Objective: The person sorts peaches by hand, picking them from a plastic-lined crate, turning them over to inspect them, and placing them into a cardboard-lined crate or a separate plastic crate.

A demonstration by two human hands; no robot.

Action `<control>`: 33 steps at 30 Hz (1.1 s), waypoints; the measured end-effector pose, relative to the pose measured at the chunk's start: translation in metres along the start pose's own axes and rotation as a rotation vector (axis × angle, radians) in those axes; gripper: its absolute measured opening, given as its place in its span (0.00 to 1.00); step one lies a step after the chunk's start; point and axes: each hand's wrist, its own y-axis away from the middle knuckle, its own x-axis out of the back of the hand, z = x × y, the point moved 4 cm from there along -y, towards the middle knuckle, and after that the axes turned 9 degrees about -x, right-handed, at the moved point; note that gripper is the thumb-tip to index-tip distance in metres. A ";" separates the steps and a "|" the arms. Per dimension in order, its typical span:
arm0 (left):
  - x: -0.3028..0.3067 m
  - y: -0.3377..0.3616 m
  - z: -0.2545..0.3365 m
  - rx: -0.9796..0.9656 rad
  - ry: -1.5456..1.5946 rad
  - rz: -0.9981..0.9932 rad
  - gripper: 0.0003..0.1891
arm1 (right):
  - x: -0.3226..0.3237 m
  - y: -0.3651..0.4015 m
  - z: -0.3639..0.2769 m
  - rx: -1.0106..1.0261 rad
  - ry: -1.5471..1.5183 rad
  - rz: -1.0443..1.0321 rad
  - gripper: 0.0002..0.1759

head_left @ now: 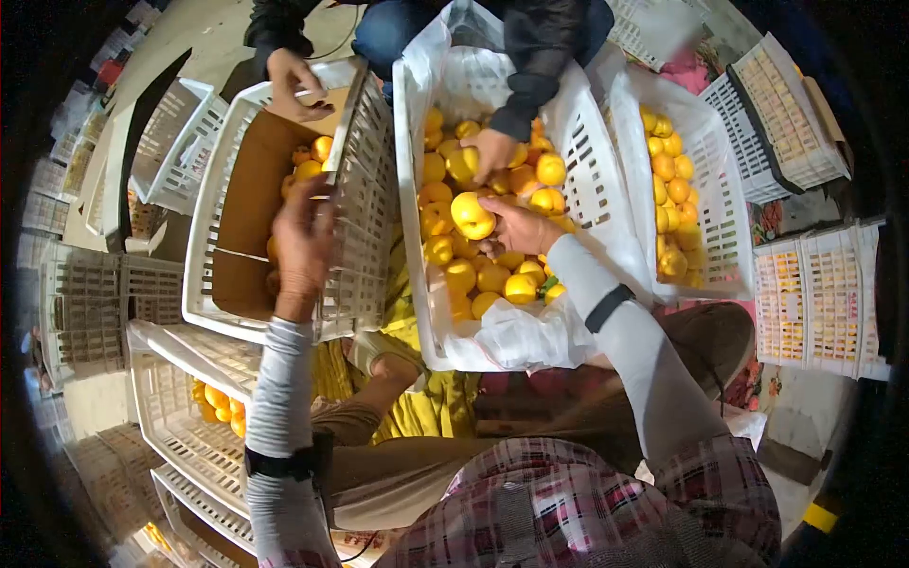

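My right hand (519, 227) is closed around a round yellow fruit (472, 216), held just above the heap. Below it, many similar yellow-orange fruits (460, 275) fill the plastic-lined white crate (426, 327), with some green leaves among them. My left hand (305, 241) hangs over the right part of another white crate (199, 275), lined with brown cardboard (248, 199). A few orange-yellow fruits (322, 149) lie in that crate just beyond my fingers. Those fingers are blurred and partly turned away, so what they hold, if anything, cannot be made out.
A co-worker opposite has one hand (492, 151) in the fruit of the middle crate and the other hand (295, 85) over the cardboard-lined crate's far edge. A third fruit crate (724, 237) stands to the right. Stacked crates (819, 298) flank both sides.
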 end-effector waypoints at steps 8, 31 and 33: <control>-0.077 0.037 0.011 0.575 0.853 -0.236 0.26 | -0.051 0.017 -0.063 0.188 0.376 0.251 0.33; -0.071 0.082 -0.019 0.790 1.189 0.153 0.13 | 0.029 -0.050 -0.018 0.385 1.214 0.992 0.37; -0.076 0.079 -0.018 0.732 1.164 0.102 0.15 | 0.002 -0.024 -0.035 0.430 0.950 0.732 0.38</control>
